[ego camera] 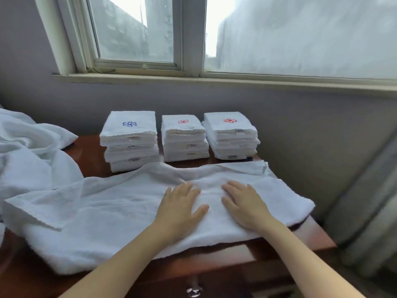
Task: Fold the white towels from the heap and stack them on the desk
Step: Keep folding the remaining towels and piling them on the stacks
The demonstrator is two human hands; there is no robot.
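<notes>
Both hands, left hand (179, 208) and right hand (243, 203), press spread fingers flat on rumpled white towel (96, 214).

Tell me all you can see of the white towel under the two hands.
The white towel looks like soft terry cloth. It lies spread out across the front of the brown desk, long side left to right, before three folded stacks. It is wrinkled, and its far right corner is turned over. The left hand and right hand rest flat on it, fingers straight, right of its middle.
</notes>
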